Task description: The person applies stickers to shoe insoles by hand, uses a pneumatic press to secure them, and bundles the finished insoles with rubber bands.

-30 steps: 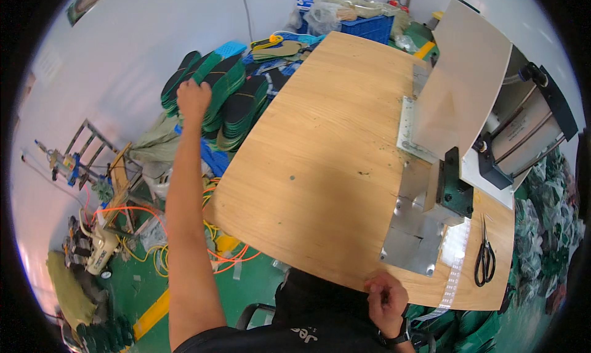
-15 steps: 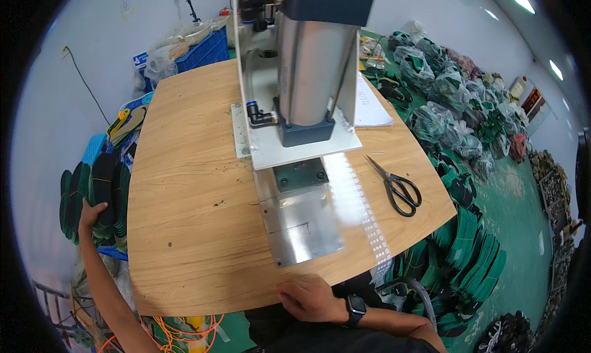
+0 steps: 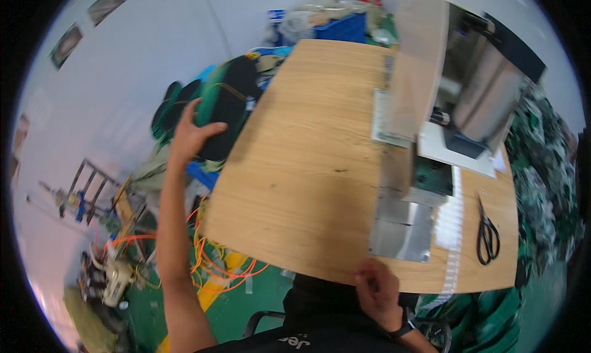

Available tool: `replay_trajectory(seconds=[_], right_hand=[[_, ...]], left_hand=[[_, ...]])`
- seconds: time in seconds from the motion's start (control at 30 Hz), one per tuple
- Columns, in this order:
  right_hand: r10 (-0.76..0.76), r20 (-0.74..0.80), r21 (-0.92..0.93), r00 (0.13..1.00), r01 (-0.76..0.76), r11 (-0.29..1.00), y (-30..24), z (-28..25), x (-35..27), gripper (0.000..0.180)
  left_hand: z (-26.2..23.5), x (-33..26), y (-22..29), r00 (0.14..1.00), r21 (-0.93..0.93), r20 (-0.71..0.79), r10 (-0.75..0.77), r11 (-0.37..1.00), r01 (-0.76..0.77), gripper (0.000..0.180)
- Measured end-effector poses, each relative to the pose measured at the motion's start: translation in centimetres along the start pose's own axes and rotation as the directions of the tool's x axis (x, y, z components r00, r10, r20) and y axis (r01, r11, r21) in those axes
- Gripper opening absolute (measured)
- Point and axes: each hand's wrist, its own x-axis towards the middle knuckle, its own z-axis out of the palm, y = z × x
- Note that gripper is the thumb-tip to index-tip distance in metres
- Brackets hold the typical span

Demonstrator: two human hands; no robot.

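My left hand reaches out past the table's left edge, thumb and fingers around the near side of a banded bundle of black and green insole-shaped pieces. Its fingertips are partly hidden by the bundle. More bundles of the same kind stand just left of it. My right hand rests loosely curled at the table's near edge, with no object visible in it. A flat metal plate lies just beyond that hand, under a press with a large silver cylinder.
Black-handled scissors and a translucent perforated strip lie on the wooden table, right of the plate. A blue crate stands behind. Orange cables trail over the floor at left. Bagged green material is piled at right.
The view has swung left, so the table and press sit farther right. My left hand now has one bundle, which appears raised and tilted. My right hand stays curled by the table edge.
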Motion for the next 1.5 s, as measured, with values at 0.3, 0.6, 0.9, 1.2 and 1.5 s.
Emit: replay_trajectory(seconds=[0.3, 0.6, 0.9, 1.2, 1.5], right_hand=[[-0.003, 0.040, 0.493, 0.999, -0.017, 0.870, 0.2, 5.4, 6.2, 0.068], [0.038, 0.116, 0.249, 0.993, -0.066, 0.966, -1.2, 3.7, 5.1, 0.083], [-0.115, 0.071, 0.099, 0.991, 0.108, 0.989, -1.9, 4.9, 5.5, 0.089], [-0.022, 0.189, 0.008, 0.982, 0.021, 1.000, -2.3, 2.5, 5.7, 0.083], [-0.090, 0.207, -0.405, 0.974, 0.169, 0.899, -3.6, 2.7, 8.1, 0.067]], left_hand=[[5.6, -19.4, 7.8, 0.839, -0.162, 0.536, 0.095, 0.987, -0.008, 0.088], [5.4, -20.6, 7.3, 0.863, -0.176, 0.503, 0.048, 0.983, 0.048, 0.088], [8.3, -20.5, 7.4, 0.885, -0.439, 0.436, 0.162, 0.897, 0.052, 0.093], [6.6, -19.5, 7.3, 0.841, -0.442, 0.506, 0.188, 0.894, 0.066, 0.092], [8.1, -19.7, 11.0, 0.923, -0.043, 0.384, -0.024, 0.998, 0.044, 0.088]])
